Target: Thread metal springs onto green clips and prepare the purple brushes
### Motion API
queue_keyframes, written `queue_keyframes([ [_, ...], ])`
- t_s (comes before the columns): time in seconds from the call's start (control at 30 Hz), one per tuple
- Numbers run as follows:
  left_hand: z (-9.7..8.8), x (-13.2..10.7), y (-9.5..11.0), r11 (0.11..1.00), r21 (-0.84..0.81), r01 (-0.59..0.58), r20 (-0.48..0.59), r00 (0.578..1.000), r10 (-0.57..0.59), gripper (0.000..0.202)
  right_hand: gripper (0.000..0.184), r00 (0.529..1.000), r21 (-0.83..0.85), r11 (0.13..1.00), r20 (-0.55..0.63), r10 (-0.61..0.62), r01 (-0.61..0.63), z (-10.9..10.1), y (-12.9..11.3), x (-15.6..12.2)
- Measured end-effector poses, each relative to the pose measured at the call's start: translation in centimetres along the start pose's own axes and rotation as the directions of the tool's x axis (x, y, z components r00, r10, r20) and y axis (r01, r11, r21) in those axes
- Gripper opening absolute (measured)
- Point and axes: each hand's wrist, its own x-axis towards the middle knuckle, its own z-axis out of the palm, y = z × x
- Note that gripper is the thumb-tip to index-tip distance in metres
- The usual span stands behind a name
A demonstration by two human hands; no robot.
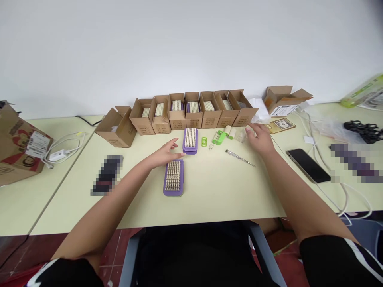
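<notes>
The left hand [166, 153] is open and empty, fingers spread, just beyond a purple brush [173, 177] that lies bristles-up. A second brush [190, 139] sits beside its fingertips. The right hand [261, 139] is loosely open, holding nothing, its fingertips just beside a small clear piece [241, 136]. A screwdriver [239, 158] lies near its palm.

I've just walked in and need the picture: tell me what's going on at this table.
A seated person has both hands out over a pale table. The left hand, open, hovers at the far end of the nearer purple brush, which lies bristles up. The right hand, fingers extended, is at a small clear piece beside green parts; contact is unclear. A second brush, a screwdriver and a phone lie nearby, before a row of open boxes.
</notes>
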Motion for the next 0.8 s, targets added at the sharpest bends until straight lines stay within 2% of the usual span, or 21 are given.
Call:
queue_keyframes([
  [0.07,-0.2,1.8,1.2,0.997,-0.027,-0.078,0.137,0.987,0.081,0.115,0.061,0.997,-0.03,0.997,-0.045,0.066,-0.068,-0.5,-0.2,-0.7],
  [0.1,-0.1,2.7,1.7,0.989,-0.056,-0.134,0.168,0.975,0.142,0.118,0.064,0.994,-0.032,0.995,-0.065,0.092,-0.094,-0.7,-0.1,-1.0],
  [0.17,0.2,4.1,2.1,0.976,-0.068,-0.207,0.178,0.96,0.216,0.125,0.065,0.983,-0.003,0.988,-0.104,0.154,-0.156,-1.1,0.4,-1.8],
  [0.23,0.8,5.3,2.0,0.973,0.0,-0.229,0.167,0.96,0.226,0.128,0.062,0.966,0.039,0.973,-0.117,0.229,-0.226,-1.3,1.2,-2.4],
  [0.33,1.5,6.5,1.5,0.949,0.193,-0.248,0.165,0.962,0.218,0.124,0.061,0.952,0.08,0.95,-0.026,0.304,-0.301,-0.9,2.1,-2.6],
  [0.43,2.2,7.0,1.7,0.884,0.383,-0.267,0.153,0.963,0.224,0.117,0.06,0.936,0.101,0.932,0.083,0.341,-0.348,0.1,1.9,-2.4],
  [0.5,2.7,7.1,2.2,0.849,0.458,-0.265,0.146,0.964,0.222,0.111,0.06,0.937,0.122,0.93,0.091,0.337,-0.346,0.9,1.3,-2.2],
  [0.6,3.4,7.2,3.2,0.815,0.527,-0.243,0.136,0.97,0.201,0.101,0.062,0.955,0.152,0.943,0.035,0.295,-0.297,1.8,0.7,-2.4],
  [0.8,4.7,7.8,4.4,0.76,0.628,-0.169,0.079,0.985,0.154,0.109,0.06,0.968,0.172,0.953,0.02,0.248,-0.248,2.1,1.0,-3.1],
])
